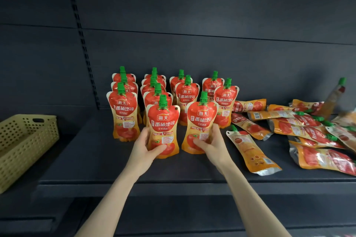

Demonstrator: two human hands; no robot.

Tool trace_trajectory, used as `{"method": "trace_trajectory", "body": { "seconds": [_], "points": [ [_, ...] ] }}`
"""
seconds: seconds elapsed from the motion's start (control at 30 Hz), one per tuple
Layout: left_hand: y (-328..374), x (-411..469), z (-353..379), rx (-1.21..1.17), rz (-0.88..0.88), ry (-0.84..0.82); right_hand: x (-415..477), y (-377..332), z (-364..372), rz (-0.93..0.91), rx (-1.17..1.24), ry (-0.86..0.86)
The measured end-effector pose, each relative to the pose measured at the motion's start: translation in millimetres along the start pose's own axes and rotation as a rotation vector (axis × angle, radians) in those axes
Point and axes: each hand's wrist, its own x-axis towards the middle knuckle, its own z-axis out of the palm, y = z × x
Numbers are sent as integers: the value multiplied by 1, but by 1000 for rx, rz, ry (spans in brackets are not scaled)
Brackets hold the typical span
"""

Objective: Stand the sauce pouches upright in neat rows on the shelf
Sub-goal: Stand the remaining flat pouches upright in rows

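Note:
Red and orange sauce pouches with green caps stand upright in several rows on the dark shelf [96,159]. My left hand [146,148] grips the front pouch of the second row [163,121] near its base. My right hand [212,144] grips the front pouch of the third row [202,119] low down. Both pouches stand upright on the shelf. A row's front pouch [124,113] stands to the left, another [225,102] behind to the right. Several pouches lie flat in a pile [300,127] on the right, one [252,152] nearest my right hand.
A yellow perforated plastic basket [25,144] sits at the left on the neighbouring shelf section. The dark back panel [192,15] rises behind the rows. One pouch [335,96] leans against the back wall at far right. The shelf's front lip [173,186] runs below my forearms.

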Motion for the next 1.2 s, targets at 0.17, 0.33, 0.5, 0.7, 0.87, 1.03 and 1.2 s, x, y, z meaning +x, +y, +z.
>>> {"method": "trace_trajectory", "body": {
  "seconds": [0.17,0.33,0.5,0.7,0.87,1.03,1.2],
  "points": [
    [-8,-1,-2,88,-14,20,-5,11,2,1,-83,-5],
    [-9,4,-9,154,-4,63,3,9,9,-12,-144,-20],
    [-11,7,-15,160,-36,28,7,7,13,-5,-203,-21],
    [-13,5,-17,138,-57,16,7,10,12,1,-242,23],
    [-11,5,-18,153,-80,-5,6,10,13,5,-240,12],
    [-7,3,-15,225,-92,-3,5,9,14,20,-252,10],
    [-6,-4,-10,367,-107,99,5,10,15,61,-329,23]
  ]
}}
